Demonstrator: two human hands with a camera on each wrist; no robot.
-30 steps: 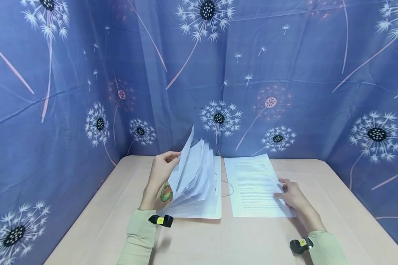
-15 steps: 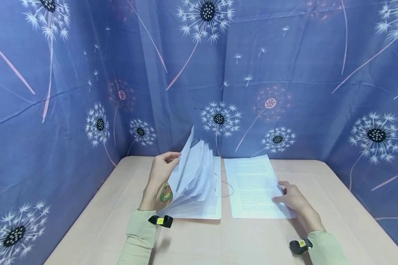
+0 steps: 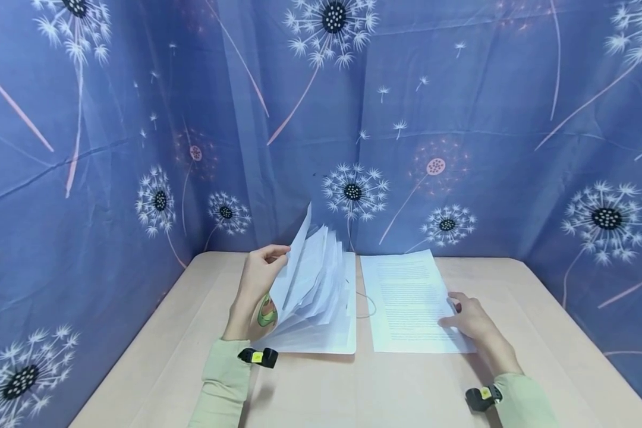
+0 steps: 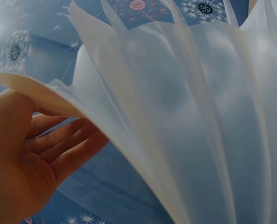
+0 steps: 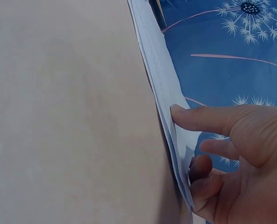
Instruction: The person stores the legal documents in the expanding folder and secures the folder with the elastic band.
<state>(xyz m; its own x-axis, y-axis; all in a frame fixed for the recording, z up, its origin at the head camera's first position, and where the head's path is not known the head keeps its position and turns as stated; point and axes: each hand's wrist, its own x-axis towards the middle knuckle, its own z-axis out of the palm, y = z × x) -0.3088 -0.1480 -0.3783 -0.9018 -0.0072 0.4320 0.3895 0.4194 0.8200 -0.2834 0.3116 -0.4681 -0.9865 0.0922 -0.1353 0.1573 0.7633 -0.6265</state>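
A folder of clear plastic sleeves [image 3: 312, 279] stands partly open left of centre, its pages fanned out. My left hand [image 3: 259, 273] pinches the raised front cover, which carries a green and brown picture [image 3: 268, 312]. Seen from the left wrist, the thumb lies over the cover [image 4: 45, 95] and the fingers are behind it; translucent sleeves [image 4: 176, 93] spread beside it. Right of the folder lies printed paper [image 3: 406, 297]. My right hand [image 3: 473, 318] grips its right edge. In the right wrist view, the thumb rests on top of the paper [image 5: 159, 70], with fingers curled at its edge.
A thin cord loop [image 3: 371, 306] lies between folder and paper. The pale table [image 3: 310, 389] runs back to a blue dandelion-print curtain [image 3: 396, 119], which also hangs at both sides. A small black camera [image 3: 259, 357] is strapped to each wrist.
My right thumb and fingers have shifted slightly toward me at the paper's edge, and the paper has slid a little nearer. The left hand keeps its hold on the cover.
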